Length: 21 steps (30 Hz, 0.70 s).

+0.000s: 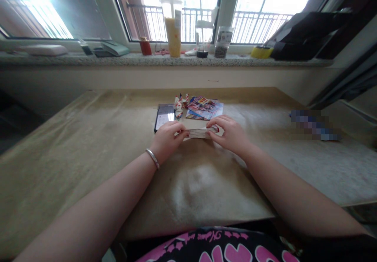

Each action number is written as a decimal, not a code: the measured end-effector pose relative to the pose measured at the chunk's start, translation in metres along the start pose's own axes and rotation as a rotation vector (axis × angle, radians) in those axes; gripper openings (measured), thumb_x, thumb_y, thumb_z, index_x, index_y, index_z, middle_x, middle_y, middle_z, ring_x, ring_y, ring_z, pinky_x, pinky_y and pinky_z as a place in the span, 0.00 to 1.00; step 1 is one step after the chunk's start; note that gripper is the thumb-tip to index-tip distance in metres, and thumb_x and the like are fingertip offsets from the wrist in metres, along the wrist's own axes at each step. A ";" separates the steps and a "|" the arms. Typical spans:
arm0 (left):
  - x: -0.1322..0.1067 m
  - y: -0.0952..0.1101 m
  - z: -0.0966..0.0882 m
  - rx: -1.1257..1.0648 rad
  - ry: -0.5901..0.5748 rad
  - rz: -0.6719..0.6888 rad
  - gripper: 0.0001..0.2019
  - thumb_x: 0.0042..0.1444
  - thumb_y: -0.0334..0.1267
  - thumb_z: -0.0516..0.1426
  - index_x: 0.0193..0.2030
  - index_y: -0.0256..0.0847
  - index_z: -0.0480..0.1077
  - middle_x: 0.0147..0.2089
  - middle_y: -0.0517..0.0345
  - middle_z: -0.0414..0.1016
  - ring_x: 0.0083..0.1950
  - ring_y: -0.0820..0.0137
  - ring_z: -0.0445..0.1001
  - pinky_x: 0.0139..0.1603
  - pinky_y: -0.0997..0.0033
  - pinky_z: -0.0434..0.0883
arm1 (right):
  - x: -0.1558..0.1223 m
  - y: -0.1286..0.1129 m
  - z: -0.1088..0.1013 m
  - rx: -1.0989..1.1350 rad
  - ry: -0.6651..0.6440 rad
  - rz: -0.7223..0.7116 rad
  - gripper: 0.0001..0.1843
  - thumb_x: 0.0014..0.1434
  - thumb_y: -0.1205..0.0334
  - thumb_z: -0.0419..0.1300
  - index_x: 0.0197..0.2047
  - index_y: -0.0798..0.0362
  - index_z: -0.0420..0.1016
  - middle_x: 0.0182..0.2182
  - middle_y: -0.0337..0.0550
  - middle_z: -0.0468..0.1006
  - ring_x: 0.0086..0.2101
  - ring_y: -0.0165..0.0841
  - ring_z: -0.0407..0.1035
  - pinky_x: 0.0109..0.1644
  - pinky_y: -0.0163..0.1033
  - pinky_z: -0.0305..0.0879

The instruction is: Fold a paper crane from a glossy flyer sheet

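A narrow strip of folded white paper (pixel 198 132) is held level just above the table, one end in each hand. My left hand (pixel 171 135), with a silver bangle (pixel 152 159) on the wrist, pinches its left end between thumb and fingers. At the other end, my right hand (pixel 229 133) is closed on the paper, where a bit of red shows. Behind the left hand lies a phone (pixel 165 115) with its screen lit. Beside it stands a folded paper piece (pixel 180 105) with colourful print. Several printed sheets (pixel 206 108) lie stacked beyond the paper.
A tan cover (pixel 88 144) spreads over the table. At the right lies a blurred-out flat item (pixel 315 125). On the windowsill (pixel 118 60) stand a tall yellow drink cup (pixel 172 34), a red jar (pixel 145 46), clear containers (pixel 223 42) and a yellow tape roll (pixel 261 52).
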<state>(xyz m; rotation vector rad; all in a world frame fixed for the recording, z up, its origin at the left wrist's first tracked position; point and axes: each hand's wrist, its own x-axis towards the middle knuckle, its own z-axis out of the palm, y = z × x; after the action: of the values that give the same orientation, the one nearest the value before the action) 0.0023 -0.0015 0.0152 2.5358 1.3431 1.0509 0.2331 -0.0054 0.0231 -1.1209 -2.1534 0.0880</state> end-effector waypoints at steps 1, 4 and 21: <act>0.000 -0.001 0.000 -0.004 0.028 -0.010 0.08 0.56 0.37 0.57 0.28 0.38 0.71 0.29 0.59 0.68 0.33 0.71 0.66 0.34 0.72 0.63 | 0.000 0.000 0.000 -0.012 -0.003 0.015 0.05 0.53 0.62 0.59 0.36 0.50 0.73 0.34 0.43 0.76 0.38 0.37 0.68 0.44 0.43 0.64; 0.000 -0.003 0.001 -0.041 0.117 -0.034 0.06 0.55 0.38 0.59 0.32 0.40 0.74 0.30 0.59 0.67 0.34 0.71 0.66 0.34 0.72 0.64 | 0.000 0.000 0.000 -0.036 -0.009 0.050 0.06 0.54 0.62 0.59 0.38 0.50 0.73 0.34 0.43 0.75 0.38 0.37 0.68 0.43 0.42 0.64; -0.003 0.001 -0.001 -0.190 0.126 -0.113 0.13 0.60 0.42 0.52 0.43 0.42 0.76 0.40 0.56 0.79 0.42 0.67 0.73 0.43 0.68 0.69 | 0.000 0.004 0.006 0.003 0.055 0.022 0.18 0.51 0.64 0.62 0.47 0.48 0.72 0.44 0.45 0.75 0.46 0.41 0.67 0.51 0.50 0.65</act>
<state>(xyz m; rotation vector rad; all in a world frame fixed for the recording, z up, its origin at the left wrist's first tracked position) 0.0010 -0.0048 0.0151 2.2656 1.3274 1.2673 0.2322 -0.0017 0.0172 -1.1331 -2.0919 0.0696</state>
